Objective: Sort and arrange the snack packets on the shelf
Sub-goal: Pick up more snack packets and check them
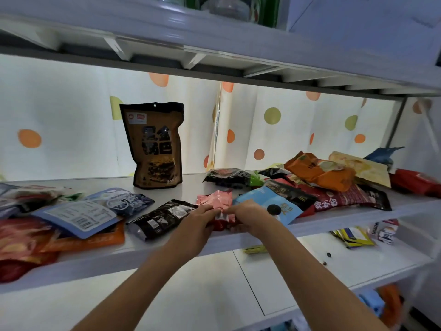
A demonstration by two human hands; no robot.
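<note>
Both of my hands meet at the front edge of the white shelf. My left hand and my right hand pinch a small red packet between them. Just behind it lies a pink packet. A black packet lies flat to the left of my hands and a light blue packet to the right. A tall brown-and-black pouch stands upright at the back of the shelf.
A loose pile of orange, yellow, dark red and black packets covers the shelf's right side. Blue, white, orange and red packets lie on its left. A spotted curtain hangs behind. The lower shelf holds yellow sachets.
</note>
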